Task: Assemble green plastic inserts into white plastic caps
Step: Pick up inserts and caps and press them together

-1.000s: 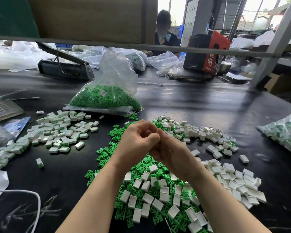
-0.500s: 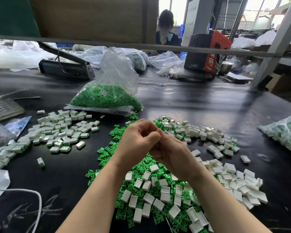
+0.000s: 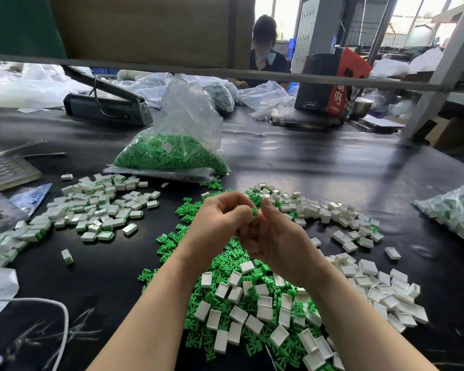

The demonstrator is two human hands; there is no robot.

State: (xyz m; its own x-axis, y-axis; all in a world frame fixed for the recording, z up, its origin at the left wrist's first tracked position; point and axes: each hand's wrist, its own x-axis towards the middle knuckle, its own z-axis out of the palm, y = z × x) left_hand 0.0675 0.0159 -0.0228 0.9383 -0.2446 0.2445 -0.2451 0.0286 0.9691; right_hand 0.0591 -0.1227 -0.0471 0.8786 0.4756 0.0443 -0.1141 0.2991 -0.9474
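My left hand and my right hand meet above a heap of loose green inserts and white caps on the black table. A small green insert shows between the fingertips of both hands, which pinch it together. Whether a cap is held with it is hidden by the curled fingers. A pile of white caps with green inside lies at the left. More empty white caps spread to the right.
A clear bag of green inserts stands behind the heap. Another bag of parts lies at the right edge. A heat sealer and a red-black box sit at the back. A person sits across. A white cable curves at bottom left.
My hands have parted slightly, and the green insert now shows between the fingertips. The hands stay in the same place above the heap.
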